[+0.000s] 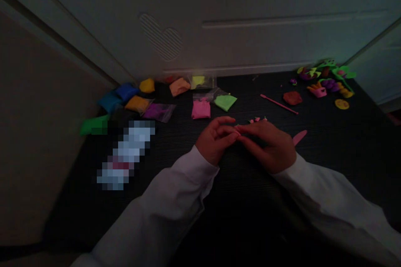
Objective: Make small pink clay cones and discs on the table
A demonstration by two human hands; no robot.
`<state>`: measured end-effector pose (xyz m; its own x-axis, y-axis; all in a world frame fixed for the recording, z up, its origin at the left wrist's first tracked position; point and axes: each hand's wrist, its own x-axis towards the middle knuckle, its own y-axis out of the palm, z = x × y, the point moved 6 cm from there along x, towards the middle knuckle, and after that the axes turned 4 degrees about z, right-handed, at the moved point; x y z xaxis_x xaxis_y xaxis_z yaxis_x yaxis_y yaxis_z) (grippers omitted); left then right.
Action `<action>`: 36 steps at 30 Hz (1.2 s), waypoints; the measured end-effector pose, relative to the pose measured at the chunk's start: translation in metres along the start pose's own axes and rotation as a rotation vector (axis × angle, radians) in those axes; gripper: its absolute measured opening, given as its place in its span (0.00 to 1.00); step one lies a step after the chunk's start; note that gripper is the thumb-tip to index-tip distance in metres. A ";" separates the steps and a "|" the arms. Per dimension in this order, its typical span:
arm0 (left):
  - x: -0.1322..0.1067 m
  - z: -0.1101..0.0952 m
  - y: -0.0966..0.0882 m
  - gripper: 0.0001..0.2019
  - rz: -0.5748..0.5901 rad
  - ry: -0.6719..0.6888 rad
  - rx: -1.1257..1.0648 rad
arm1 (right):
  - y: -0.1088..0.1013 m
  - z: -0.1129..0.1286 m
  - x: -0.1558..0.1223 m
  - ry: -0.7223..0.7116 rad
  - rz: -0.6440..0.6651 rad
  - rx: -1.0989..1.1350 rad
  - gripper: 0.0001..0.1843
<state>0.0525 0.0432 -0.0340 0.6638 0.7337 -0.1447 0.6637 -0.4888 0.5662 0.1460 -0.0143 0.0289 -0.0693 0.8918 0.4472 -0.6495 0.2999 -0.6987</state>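
Note:
My left hand and my right hand meet above the dark table, fingertips almost touching. Between them is a tiny pink piece of modelling clay, pinched by thumb and finger from both sides and mostly covered; a speck of green shows near it. Just behind my right fingers lies a short row of small pink clay pieces with green tips, partly hidden by that hand. A flat pink modelling tool sticks out beyond my right wrist.
Bags of coloured clay, including a pink bag and a green one, stretch along the back and left. A blurred-out bright object lies left. A thin pink stick, red clay lump and finished clay figures occupy the right.

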 end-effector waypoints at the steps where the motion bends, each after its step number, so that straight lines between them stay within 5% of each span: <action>1: 0.000 -0.001 -0.001 0.17 0.004 0.017 0.028 | 0.000 0.000 0.000 0.001 0.006 0.014 0.10; 10: 0.001 -0.003 -0.002 0.06 0.005 -0.004 0.068 | 0.001 -0.002 -0.001 -0.032 -0.013 0.025 0.09; 16: 0.004 0.007 -0.004 0.08 0.039 -0.117 -0.029 | 0.000 0.001 -0.002 -0.102 -0.055 0.013 0.11; 36: 0.011 0.017 -0.010 0.08 0.094 -0.111 -0.273 | 0.029 -0.001 -0.013 -0.217 -0.113 -0.206 0.10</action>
<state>0.0591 0.0475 -0.0550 0.7613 0.6282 -0.1606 0.4906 -0.3962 0.7761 0.1291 -0.0166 0.0025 -0.1802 0.7624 0.6215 -0.4970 0.4747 -0.7264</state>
